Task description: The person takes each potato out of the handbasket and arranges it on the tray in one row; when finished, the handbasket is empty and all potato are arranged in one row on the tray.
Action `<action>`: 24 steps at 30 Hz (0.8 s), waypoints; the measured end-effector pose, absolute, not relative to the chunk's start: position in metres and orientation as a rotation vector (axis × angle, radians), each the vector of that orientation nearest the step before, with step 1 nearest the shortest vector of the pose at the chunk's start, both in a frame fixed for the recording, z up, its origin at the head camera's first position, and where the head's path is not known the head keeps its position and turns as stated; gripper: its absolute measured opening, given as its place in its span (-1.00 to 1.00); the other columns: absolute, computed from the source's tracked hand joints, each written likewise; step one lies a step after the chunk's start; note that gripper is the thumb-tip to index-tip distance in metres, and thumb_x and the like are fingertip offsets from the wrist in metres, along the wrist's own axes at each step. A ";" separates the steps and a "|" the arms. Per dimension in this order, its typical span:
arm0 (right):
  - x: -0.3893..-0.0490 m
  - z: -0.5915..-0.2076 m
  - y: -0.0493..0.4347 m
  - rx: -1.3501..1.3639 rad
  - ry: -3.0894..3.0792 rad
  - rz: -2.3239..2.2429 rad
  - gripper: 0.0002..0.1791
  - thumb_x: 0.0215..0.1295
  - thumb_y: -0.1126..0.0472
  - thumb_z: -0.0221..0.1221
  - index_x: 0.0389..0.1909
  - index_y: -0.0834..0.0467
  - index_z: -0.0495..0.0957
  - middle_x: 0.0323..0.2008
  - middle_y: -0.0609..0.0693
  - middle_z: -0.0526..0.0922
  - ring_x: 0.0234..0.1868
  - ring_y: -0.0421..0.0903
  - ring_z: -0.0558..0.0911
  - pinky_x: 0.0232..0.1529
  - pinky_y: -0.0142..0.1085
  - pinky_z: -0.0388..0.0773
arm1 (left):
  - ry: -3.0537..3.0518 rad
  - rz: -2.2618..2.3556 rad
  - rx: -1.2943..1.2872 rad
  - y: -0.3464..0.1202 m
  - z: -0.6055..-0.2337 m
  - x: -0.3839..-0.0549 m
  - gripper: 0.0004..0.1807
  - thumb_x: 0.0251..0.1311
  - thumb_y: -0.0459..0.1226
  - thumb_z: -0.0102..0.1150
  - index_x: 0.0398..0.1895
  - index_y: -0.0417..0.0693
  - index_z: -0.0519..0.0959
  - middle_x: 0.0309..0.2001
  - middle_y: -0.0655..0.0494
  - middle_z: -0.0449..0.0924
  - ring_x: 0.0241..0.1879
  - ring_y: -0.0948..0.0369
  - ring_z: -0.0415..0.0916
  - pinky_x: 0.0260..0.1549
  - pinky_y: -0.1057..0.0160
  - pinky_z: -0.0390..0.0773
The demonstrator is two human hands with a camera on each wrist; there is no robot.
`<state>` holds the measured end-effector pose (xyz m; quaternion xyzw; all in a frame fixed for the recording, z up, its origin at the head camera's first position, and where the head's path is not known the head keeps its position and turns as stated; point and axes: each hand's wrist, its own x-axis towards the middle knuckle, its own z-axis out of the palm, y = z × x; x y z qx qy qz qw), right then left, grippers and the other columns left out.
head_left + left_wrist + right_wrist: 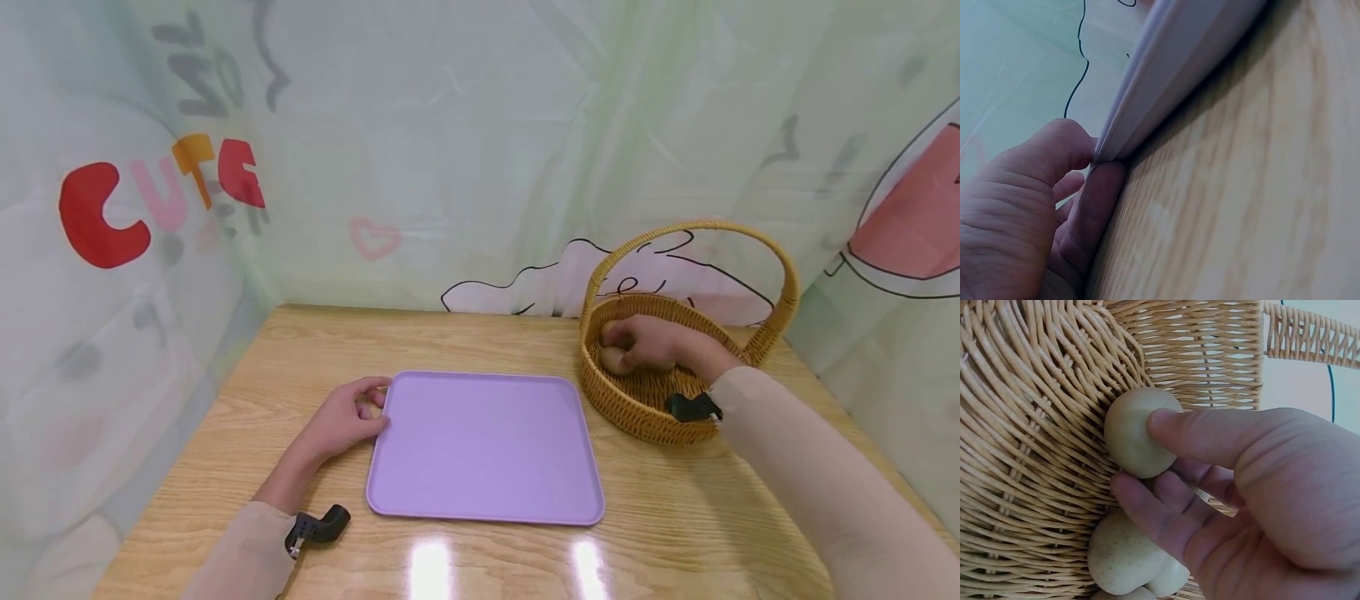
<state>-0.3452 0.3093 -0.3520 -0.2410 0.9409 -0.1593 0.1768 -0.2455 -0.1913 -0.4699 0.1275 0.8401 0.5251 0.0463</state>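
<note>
My left hand [347,421] is at the left edge of a purple rectangular tray [483,446], gripping its rim near the far corner. Seen from the left wrist, the thumb and a finger meet at the edge of the tray [1166,69], which lies on the wood. Inside a wicker basket [637,421], my right hand [654,342] pinches a round, tan potato [1138,440] between thumb and fingers. Below those fingers, a speckled potato [1124,553] rests against the weave, with more pale ones partly hidden beside it.
The basket's tall arched handle [701,225] rises above my right wrist. Both stand on a light wooden table [330,342], right of the tray. A printed curtain [420,150] hangs behind the table and along its sides.
</note>
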 end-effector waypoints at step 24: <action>-0.337 -0.341 0.304 -0.621 2.664 -0.490 -0.57 0.13 0.26 0.31 0.07 0.17 0.60 -0.09 0.04 0.59 -0.17 -0.01 0.46 -0.15 -0.17 0.41 | 2.572 1.607 0.405 -0.191 -0.470 -0.246 -0.34 0.02 -0.39 0.39 0.26 -0.13 0.43 -0.17 -0.03 0.47 -0.52 0.22 0.41 -0.55 0.33 0.48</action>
